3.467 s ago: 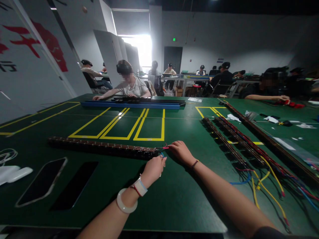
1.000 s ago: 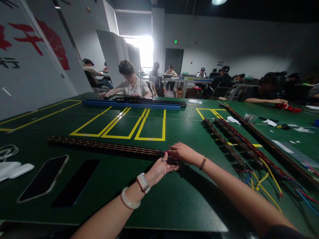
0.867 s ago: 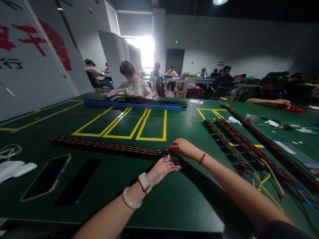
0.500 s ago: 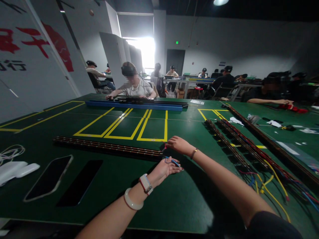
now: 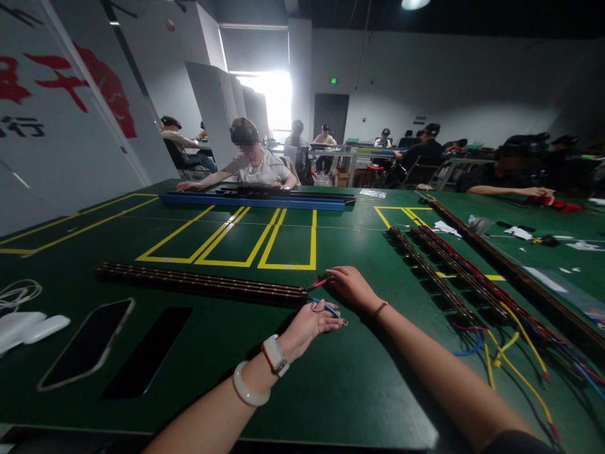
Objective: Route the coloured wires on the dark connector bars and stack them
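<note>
A long bundle of brown rods or strips [image 5: 203, 282] lies across the green table, with red and blue wires at its right end. My right hand [image 5: 352, 287] pinches the red wire [image 5: 321, 282], which stretches from that end to my fingertips. Beside the same end, my left hand [image 5: 309, 325] rests low over the table, fingers stretched out to the right. The blue wire [image 5: 332, 309] runs across the left hand's fingers; no firm grip on it shows. A watch and a pale bangle are on my left wrist.
More brown bundles [image 5: 432, 271] with yellow, red and blue wires [image 5: 517, 372] lie at right. Two phones [image 5: 89, 343] and white objects with a cable [image 5: 28, 328] are at left. A blue channel [image 5: 255, 200] lies before a co-worker opposite. Yellow tape [image 5: 287, 267] marks the table.
My right hand has moved slightly right, drawing the red wire out straighter from the bundle's end. My left hand has barely moved. The co-worker opposite has reached farther left.
</note>
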Demonstrator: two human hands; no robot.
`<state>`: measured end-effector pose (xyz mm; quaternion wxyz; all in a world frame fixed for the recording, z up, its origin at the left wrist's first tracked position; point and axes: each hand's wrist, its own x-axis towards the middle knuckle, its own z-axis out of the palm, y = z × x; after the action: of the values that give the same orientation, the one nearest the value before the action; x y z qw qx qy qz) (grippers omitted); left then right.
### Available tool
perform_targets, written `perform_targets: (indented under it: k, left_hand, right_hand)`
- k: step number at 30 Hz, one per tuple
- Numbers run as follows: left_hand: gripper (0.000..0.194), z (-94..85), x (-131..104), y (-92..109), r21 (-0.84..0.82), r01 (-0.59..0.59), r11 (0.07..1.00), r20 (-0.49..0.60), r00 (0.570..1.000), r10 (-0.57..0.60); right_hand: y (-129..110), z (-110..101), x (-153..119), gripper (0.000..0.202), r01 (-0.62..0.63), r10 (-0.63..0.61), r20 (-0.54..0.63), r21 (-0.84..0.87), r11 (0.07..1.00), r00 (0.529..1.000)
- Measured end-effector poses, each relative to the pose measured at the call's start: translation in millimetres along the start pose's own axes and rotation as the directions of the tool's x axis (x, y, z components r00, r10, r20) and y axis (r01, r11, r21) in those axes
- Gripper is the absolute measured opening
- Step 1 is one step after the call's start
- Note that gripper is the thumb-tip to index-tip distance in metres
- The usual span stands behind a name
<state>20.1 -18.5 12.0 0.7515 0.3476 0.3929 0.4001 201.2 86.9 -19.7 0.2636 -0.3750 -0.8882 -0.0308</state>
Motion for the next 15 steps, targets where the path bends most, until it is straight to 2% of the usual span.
perform_targets:
  k: [4, 8, 12, 15]
  left_hand:
    - [0.027, -2.9, 2, -2, 0.110, 0.001, 0.994, 0.006, 1.000, -0.002]
    - [0.032, -7.5, 7, -4, 0.355, -0.018, 0.935, -0.037, 0.999, 0.034]
    - [0.037, -11.2, 7, 1, 0.653, -0.040, 0.756, -0.082, 0.989, 0.122]
    - [0.040, -10.2, 0, 8, 0.836, -0.031, 0.548, -0.072, 0.984, 0.166]
  right_hand:
    - [2, -3, -10, 0.026, -0.065, 0.067, -0.026, 0.056, 0.996, 0.997]
    - [-2, -5, -9, 0.023, -0.081, 0.081, -0.007, 0.051, 0.995, 0.997]
    - [-5, -6, -9, 0.022, -0.063, 0.062, 0.016, 0.018, 0.998, 0.998]
    - [-5, -6, -9, 0.022, -0.060, 0.059, 0.022, 0.008, 0.998, 0.998]
